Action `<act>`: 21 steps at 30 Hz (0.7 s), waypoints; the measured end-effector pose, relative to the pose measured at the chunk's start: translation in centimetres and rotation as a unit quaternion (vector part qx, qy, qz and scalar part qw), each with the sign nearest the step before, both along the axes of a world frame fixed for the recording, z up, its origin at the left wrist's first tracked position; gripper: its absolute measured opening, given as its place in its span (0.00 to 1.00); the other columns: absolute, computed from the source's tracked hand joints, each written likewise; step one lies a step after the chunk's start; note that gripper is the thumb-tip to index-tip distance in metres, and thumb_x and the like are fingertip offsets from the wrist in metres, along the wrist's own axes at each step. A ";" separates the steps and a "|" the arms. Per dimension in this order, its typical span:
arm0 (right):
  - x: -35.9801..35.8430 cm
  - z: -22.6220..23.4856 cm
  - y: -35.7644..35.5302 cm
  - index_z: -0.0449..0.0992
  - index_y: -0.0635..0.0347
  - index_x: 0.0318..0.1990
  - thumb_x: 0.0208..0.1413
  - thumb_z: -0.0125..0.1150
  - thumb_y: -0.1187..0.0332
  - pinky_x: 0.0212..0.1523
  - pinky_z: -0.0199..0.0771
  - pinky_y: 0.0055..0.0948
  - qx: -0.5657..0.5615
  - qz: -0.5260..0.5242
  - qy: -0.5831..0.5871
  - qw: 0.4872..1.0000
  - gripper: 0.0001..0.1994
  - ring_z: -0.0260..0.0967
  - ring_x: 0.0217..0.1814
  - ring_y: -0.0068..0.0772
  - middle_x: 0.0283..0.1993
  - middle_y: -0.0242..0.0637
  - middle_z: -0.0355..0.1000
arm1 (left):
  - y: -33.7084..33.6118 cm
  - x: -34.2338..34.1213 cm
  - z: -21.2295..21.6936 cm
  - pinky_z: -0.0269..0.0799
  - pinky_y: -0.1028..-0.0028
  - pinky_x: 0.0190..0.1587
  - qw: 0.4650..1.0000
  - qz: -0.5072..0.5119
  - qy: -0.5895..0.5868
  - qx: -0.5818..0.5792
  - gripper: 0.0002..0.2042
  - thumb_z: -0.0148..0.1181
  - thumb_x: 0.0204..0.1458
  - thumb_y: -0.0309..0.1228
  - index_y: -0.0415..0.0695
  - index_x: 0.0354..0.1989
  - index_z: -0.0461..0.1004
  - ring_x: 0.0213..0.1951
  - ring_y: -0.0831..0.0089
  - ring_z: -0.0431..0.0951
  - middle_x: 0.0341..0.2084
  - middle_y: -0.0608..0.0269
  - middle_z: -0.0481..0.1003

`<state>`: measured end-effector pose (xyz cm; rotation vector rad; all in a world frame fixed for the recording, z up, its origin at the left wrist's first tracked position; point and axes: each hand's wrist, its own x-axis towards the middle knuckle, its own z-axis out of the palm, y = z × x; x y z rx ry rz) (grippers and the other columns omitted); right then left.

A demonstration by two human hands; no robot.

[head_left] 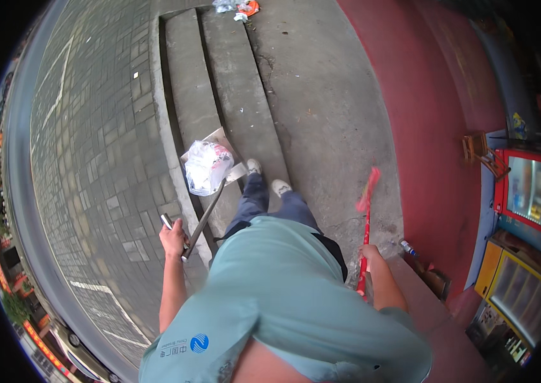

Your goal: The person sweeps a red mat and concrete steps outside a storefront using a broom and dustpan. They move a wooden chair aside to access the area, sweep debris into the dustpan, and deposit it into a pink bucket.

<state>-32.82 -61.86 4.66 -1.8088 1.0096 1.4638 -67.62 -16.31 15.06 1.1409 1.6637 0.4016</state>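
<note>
Bag in the dustpan, broom in the other hand

The left hand (172,238) has its fingers curled around the top end of the long grey handle (206,218) of a dustpan (238,172). A silver tip pokes out past the thumb side; whether it belongs to the handle is hard to tell. A whitish plastic bag (209,168) lies in the pan and covers most of it. The pan is over the steps (192,76), to the left of the person's shoes (254,166); I cannot tell if it touches the concrete.

The right hand (372,257) has its fingers wrapped around the red stick of a broom (367,226). The broom's red head is blurred and out to the right, well apart from the pan.

The step in hand looks like holding the loaded pan on one side and the broom on the other. As I judge it, the next move calls for a firm left grip and a level pan, since the bag looks light and bulges past the rim.

More litter (238,7) lies at the far end of the pavement, and a bottle (409,247) lies just beyond the right hand.
</note>
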 end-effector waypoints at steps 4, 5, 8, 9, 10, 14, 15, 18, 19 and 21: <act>-2.2 -8.0 1.2 0.55 0.52 0.14 0.46 0.46 0.69 0.12 0.49 0.26 0.033 -0.030 -0.072 0.996 0.12 0.48 0.10 0.26 0.10 0.28 0.50 | 5.3 2.4 0.0 0.57 0.77 0.07 0.999 -0.028 0.004 -0.017 0.11 0.54 0.48 0.31 0.42 0.20 0.60 0.06 0.77 0.62 0.06 0.68 0.60; -3.3 -12.5 2.4 0.55 0.52 0.14 0.47 0.48 0.69 0.14 0.50 0.25 0.055 0.147 -0.145 0.977 0.13 0.48 0.12 0.24 0.11 0.27 0.48 | 6.5 2.8 -0.1 0.56 0.77 0.07 0.999 -0.044 0.005 -0.022 0.12 0.54 0.48 0.32 0.42 0.21 0.59 0.06 0.77 0.62 0.06 0.68 0.60; -4.0 -20.5 12.7 0.56 0.54 0.14 0.48 0.54 0.71 0.20 0.53 0.22 0.235 0.279 -0.260 0.894 0.15 0.49 0.18 0.20 0.15 0.25 0.50 | 9.1 2.7 0.8 0.57 0.77 0.07 0.995 -0.097 -0.007 -0.023 0.12 0.54 0.48 0.32 0.42 0.20 0.59 0.06 0.77 0.62 0.06 0.68 0.60; -3.3 -17.3 22.4 0.58 0.54 0.15 0.46 0.53 0.73 0.19 0.55 0.23 0.357 -0.090 -0.091 0.925 0.13 0.52 0.19 0.21 0.16 0.26 0.54 | 9.4 2.6 1.1 0.57 0.77 0.08 0.994 -0.103 0.016 -0.019 0.12 0.54 0.48 0.32 0.42 0.20 0.59 0.07 0.77 0.62 0.06 0.68 0.60; -2.4 -13.4 32.0 0.60 0.54 0.15 0.43 0.53 0.75 0.19 0.57 0.24 0.329 -0.462 0.069 0.820 0.11 0.56 0.19 0.22 0.16 0.27 0.57 | 9.7 2.4 1.1 0.57 0.77 0.08 0.993 -0.112 0.016 -0.019 0.12 0.54 0.48 0.31 0.42 0.20 0.59 0.07 0.77 0.62 0.06 0.68 0.60; 3.2 -8.9 49.5 0.55 0.52 0.14 0.44 0.45 0.74 0.13 0.57 0.28 0.380 -0.353 0.089 0.851 0.11 0.50 0.08 0.25 0.09 0.27 0.53 | 11.5 3.5 1.2 0.57 0.78 0.09 0.985 -0.172 0.009 -0.016 0.11 0.54 0.48 0.30 0.41 0.20 0.60 0.07 0.78 0.62 0.08 0.67 0.62; 4.0 -8.0 50.3 0.55 0.51 0.14 0.45 0.44 0.72 0.11 0.53 0.27 0.398 -0.302 0.086 0.862 0.12 0.48 0.07 0.24 0.08 0.25 0.52 | 11.8 4.4 1.6 0.57 0.78 0.09 0.982 -0.184 0.035 -0.021 0.11 0.54 0.48 0.29 0.41 0.20 0.60 0.07 0.78 0.63 0.08 0.67 0.62; 6.7 -7.1 49.0 0.54 0.45 0.11 0.49 0.45 0.66 0.06 0.45 0.21 0.418 -0.211 0.104 0.877 0.16 0.45 0.04 0.19 0.06 0.20 0.50 | 12.7 5.5 1.6 0.57 0.78 0.09 0.974 -0.221 0.042 -0.025 0.11 0.55 0.46 0.30 0.41 0.19 0.61 0.07 0.79 0.64 0.08 0.67 0.64; 7.3 -6.6 47.8 0.54 0.45 0.11 0.50 0.45 0.66 0.06 0.45 0.20 0.426 -0.189 0.111 0.878 0.16 0.45 0.04 0.18 0.06 0.19 0.50 | 13.1 5.7 1.4 0.57 0.78 0.09 0.972 -0.228 0.055 -0.026 0.11 0.55 0.46 0.30 0.41 0.19 0.61 0.07 0.79 0.64 0.07 0.67 0.64; 7.3 -5.8 43.8 0.54 0.46 0.12 0.51 0.46 0.66 0.05 0.44 0.19 0.424 -0.178 0.120 0.880 0.16 0.45 0.04 0.17 0.06 0.19 0.50 | 13.8 6.3 1.0 0.58 0.78 0.10 0.967 -0.244 0.062 -0.025 0.11 0.55 0.46 0.30 0.41 0.18 0.61 0.08 0.78 0.64 0.07 0.67 0.64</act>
